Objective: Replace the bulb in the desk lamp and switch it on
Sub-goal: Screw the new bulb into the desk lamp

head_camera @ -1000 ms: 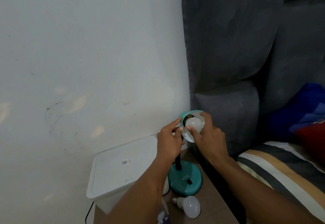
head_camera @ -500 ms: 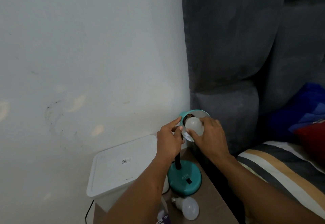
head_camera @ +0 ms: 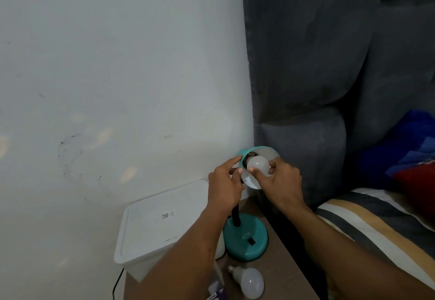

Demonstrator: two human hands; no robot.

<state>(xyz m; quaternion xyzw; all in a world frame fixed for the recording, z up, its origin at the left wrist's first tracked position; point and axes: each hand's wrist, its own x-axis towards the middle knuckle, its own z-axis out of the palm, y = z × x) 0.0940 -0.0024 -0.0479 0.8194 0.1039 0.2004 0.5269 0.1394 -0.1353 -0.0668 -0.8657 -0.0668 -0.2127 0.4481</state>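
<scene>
left hand (head_camera: 224, 182) raised, right hand (head_camera: 280, 183) fingers (head_camera: 255, 173) pinched

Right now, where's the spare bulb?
In the head view, the spare bulb lies on its side on the wooden table, bottom centre, just in front of the teal lamp base.

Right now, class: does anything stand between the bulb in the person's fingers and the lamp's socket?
Nothing visible does. The right hand holds the bulb inside the teal shade, its base at the socket. The left hand steadies the shade from outside.
</scene>
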